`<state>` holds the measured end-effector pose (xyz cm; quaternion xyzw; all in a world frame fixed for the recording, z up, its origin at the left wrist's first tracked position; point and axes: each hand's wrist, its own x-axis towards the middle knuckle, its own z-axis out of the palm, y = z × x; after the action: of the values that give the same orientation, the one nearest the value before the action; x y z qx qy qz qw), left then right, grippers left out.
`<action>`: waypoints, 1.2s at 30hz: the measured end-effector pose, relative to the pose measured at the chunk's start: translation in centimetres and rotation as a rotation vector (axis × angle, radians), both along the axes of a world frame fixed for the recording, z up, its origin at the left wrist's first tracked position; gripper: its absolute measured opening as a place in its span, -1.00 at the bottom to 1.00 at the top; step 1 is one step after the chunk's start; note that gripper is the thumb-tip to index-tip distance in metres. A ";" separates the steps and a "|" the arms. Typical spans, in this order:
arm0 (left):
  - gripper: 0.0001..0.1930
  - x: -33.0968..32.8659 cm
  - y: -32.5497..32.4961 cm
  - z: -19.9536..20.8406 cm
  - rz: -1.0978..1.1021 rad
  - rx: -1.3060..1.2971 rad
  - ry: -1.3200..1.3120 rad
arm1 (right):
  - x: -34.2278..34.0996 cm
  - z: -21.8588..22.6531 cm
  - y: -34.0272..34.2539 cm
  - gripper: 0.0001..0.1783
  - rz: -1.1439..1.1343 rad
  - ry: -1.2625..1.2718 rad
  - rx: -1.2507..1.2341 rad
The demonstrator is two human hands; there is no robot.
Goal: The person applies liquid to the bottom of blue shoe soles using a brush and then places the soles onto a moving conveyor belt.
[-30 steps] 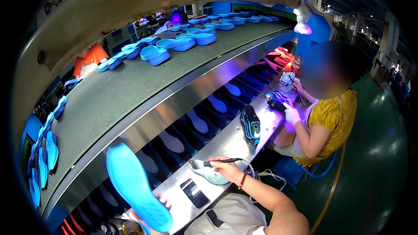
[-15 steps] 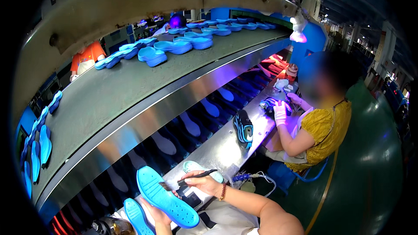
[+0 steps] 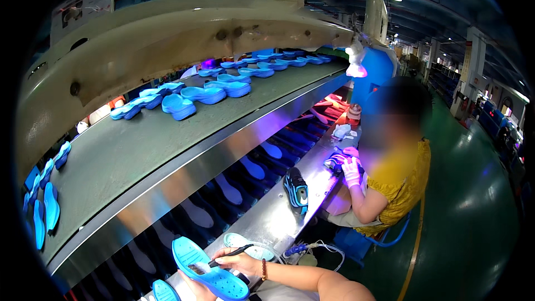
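My left hand [image 3: 196, 288] grips a bright blue shoe sole [image 3: 225, 284] from below and along its near side, with the sole's hollow inner face turned up. Ridges and small round holes mark that face. Between the fingers of my right hand [image 3: 241, 263] is a black-handled brush [image 3: 234, 252], its bristles resting on the middle of the sole's inner face. Just left of my left hand lies a second blue sole [image 3: 164, 291], partly cut off by the picture's edge. Beyond my right hand sits a pale green dish [image 3: 237, 240], partly hidden by the brush and hand.
A green conveyor belt [image 3: 184, 134] carries several blue soles [image 3: 203, 95]. Below it, a lower level holds dark shoes and pale sole shapes [image 3: 228, 189]. On the metal ledge stands a black-and-blue shoe [image 3: 296, 190]. A co-worker in yellow [image 3: 404, 189] sits at the right, handling a shoe.
The view has tilted up, so more ceiling shows and my hands appear lower. The brush bristles have moved inward from the sole's edge to its middle. The co-worker's hands have moved closer together.
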<state>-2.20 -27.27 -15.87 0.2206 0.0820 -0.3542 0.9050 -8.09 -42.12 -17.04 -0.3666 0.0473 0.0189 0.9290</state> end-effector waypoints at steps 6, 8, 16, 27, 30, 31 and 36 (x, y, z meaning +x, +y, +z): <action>-0.32 -0.1 -1.1 0.3 0.019 0.012 0.005 | -0.4 -0.3 0.1 -0.79 -0.011 0.045 0.027; -0.32 -0.1 -1.4 0.3 0.018 0.012 0.010 | -0.5 -0.7 0.2 -0.79 -0.013 0.060 0.041; -0.33 -0.4 -2.3 0.5 0.018 0.015 0.002 | -0.7 -0.6 -0.1 -0.77 -0.002 0.030 0.071; -0.35 -0.5 -2.4 0.0 0.023 0.010 0.011 | -1.0 -0.5 -0.3 -0.77 -0.016 0.023 0.080; -0.35 -0.4 -2.7 -0.1 0.025 0.010 0.010 | -0.8 -0.9 -0.5 -0.77 -0.009 0.009 0.090; -0.35 -0.4 -2.5 -0.2 0.028 0.011 0.007 | -0.8 -0.8 -0.5 -0.77 -0.010 0.009 0.092; -0.36 -0.4 -3.0 -0.3 0.027 0.004 0.012 | -1.0 -0.6 -0.7 -0.77 0.001 0.033 0.093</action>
<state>-2.61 -30.24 -16.21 0.2193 0.0910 -0.3432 0.9088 -9.04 -42.79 -17.64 -0.3225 0.0613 0.0277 0.9442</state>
